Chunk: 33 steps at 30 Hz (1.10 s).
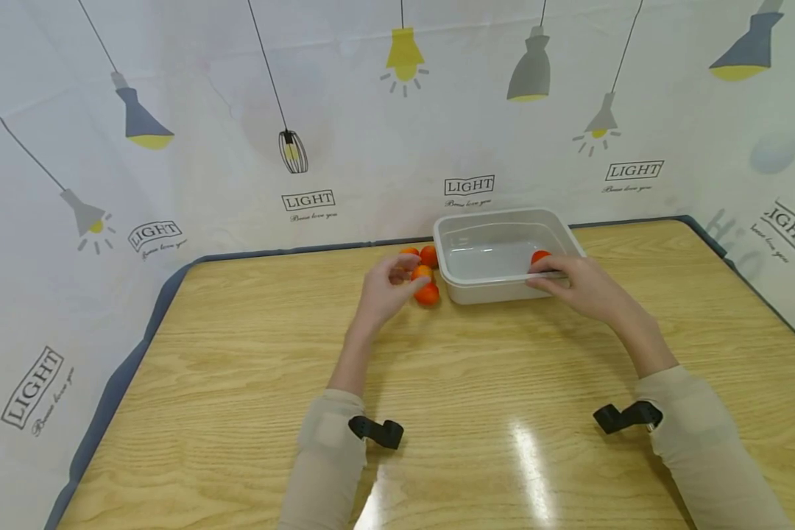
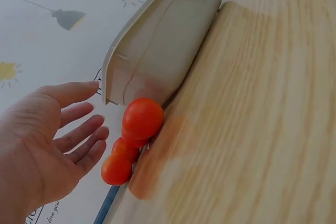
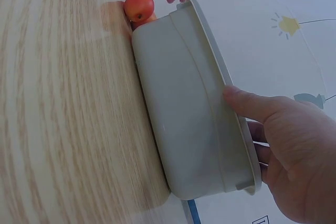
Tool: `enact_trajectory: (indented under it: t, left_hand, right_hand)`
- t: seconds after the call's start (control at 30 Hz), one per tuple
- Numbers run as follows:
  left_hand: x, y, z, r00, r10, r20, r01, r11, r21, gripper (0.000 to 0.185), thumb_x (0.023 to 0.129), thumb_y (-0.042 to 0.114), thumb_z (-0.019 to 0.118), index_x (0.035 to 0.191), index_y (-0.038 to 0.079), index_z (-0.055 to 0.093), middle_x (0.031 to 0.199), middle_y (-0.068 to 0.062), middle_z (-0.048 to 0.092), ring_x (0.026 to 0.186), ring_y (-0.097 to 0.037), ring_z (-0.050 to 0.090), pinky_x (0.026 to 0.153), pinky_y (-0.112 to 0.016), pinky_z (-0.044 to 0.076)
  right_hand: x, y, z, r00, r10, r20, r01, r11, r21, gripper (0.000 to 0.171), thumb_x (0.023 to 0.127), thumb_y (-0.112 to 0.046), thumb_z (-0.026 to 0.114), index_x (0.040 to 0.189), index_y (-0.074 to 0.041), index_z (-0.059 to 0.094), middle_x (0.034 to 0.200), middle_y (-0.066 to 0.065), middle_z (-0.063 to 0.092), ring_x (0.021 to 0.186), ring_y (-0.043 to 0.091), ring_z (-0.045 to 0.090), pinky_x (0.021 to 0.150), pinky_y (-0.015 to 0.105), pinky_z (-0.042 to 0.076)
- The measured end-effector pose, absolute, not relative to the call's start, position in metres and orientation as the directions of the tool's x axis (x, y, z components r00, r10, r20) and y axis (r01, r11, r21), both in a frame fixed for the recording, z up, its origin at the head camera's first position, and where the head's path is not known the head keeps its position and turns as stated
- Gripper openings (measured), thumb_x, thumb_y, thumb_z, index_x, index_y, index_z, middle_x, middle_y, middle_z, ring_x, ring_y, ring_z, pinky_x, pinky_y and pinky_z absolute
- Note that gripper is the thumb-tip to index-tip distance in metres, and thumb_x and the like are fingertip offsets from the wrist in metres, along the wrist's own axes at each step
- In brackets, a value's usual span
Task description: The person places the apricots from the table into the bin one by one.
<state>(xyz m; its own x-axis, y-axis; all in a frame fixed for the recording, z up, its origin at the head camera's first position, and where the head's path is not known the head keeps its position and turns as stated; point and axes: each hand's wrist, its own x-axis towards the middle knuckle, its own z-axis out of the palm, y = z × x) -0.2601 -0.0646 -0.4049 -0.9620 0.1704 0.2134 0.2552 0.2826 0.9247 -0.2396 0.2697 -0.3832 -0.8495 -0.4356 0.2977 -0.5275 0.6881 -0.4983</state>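
Note:
At the table's back edge stands a pale plastic tub (image 1: pixel 483 293). My right hand (image 1: pixel 579 283) holds its near rim, thumb outside and fingers over the inner side. Inside, right at those fingertips, one red tomato (image 1: pixel 540 256) shows in part. Against the tub's left end several orange-red tomatoes (image 1: pixel 427 294) lie in a cluster. Around that cluster my left hand (image 1: pixel 387 287) is spread, fingers loosely bent and thumb apart. The left wrist view shows this hand (image 2: pixel 47 140) beside the tomatoes (image 2: pixel 143 118) with nothing in its grasp.
The wooden table (image 1: pixel 238 368) runs to a dark blue edging (image 1: pixel 285 251) at the back. Behind it hangs a white cloth (image 1: pixel 238 177) printed with lamps. Each sleeve carries a small black wrist device (image 1: pixel 376 432).

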Motion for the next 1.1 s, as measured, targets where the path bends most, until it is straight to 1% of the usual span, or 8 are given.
enact_trajectory:
  t: [0.1,0.23,0.43,0.73,0.87,1.1]
  left_hand:
    - [-0.261,-0.066,-0.408,-0.965,0.184,0.184,0.235,0.312,0.920,0.040,0.089,0.014,0.079,0.124,-0.002,0.066,0.121,-0.018,0.066,0.107,-0.035,0.059,0.094,-0.038,0.049]
    - [-0.261,-0.066,-0.411,-0.964,0.211,0.162,0.229,0.344,0.911,0.041,0.089,0.015,0.079,0.125,-0.001,0.066,0.121,-0.017,0.066,0.107,-0.033,0.059,0.095,-0.038,0.049]
    - [-0.262,-0.065,-0.414,-0.959,0.238,0.151,0.233,0.368,0.900,0.041,0.090,0.013,0.078,0.125,-0.002,0.066,0.120,-0.018,0.067,0.105,-0.033,0.059,0.095,-0.039,0.050]
    - [-0.261,-0.060,-0.416,-0.953,0.261,0.153,0.256,0.426,0.868,0.037,0.089,0.010,0.078,0.123,-0.001,0.069,0.120,-0.012,0.069,0.101,-0.028,0.058,0.091,-0.035,0.051]
    - [-0.262,-0.059,-0.420,-0.950,0.276,0.148,0.264,0.452,0.852,0.037,0.088,0.010,0.079,0.122,-0.001,0.070,0.117,-0.012,0.069,0.099,-0.027,0.057,0.089,-0.035,0.050]
    - [-0.265,-0.057,-0.423,-0.945,0.303,0.125,0.262,0.469,0.844,0.036,0.086,0.009,0.081,0.119,0.000,0.071,0.112,-0.009,0.069,0.095,-0.025,0.057,0.087,-0.033,0.049]
  right_hand:
    - [-0.240,0.270,-0.384,-0.850,-0.434,0.299,-0.527,0.689,-0.497,0.015,0.093,-0.011,0.074,0.107,-0.006,0.073,0.100,0.006,0.070,0.094,0.026,0.065,0.084,0.047,0.052]
    - [-0.240,0.269,-0.383,-0.846,-0.437,0.306,-0.533,0.685,-0.497,0.014,0.092,-0.010,0.074,0.106,-0.007,0.073,0.099,0.005,0.070,0.092,0.025,0.065,0.083,0.046,0.052]
    - [-0.239,0.269,-0.382,-0.850,-0.434,0.299,-0.527,0.684,-0.504,0.015,0.092,-0.010,0.074,0.107,-0.007,0.073,0.101,0.006,0.071,0.095,0.026,0.066,0.085,0.047,0.052]
    - [-0.238,0.269,-0.382,-0.855,-0.433,0.286,-0.519,0.690,-0.505,0.017,0.094,-0.013,0.072,0.109,-0.005,0.072,0.103,0.008,0.071,0.095,0.027,0.065,0.085,0.048,0.051]
    - [-0.238,0.270,-0.382,-0.856,-0.432,0.285,-0.517,0.690,-0.507,0.018,0.094,-0.012,0.072,0.110,-0.005,0.072,0.104,0.009,0.072,0.096,0.028,0.065,0.086,0.049,0.051]
    - [-0.239,0.270,-0.382,-0.851,-0.435,0.294,-0.525,0.686,-0.503,0.016,0.094,-0.011,0.073,0.108,-0.005,0.072,0.102,0.007,0.072,0.094,0.026,0.065,0.085,0.047,0.051]
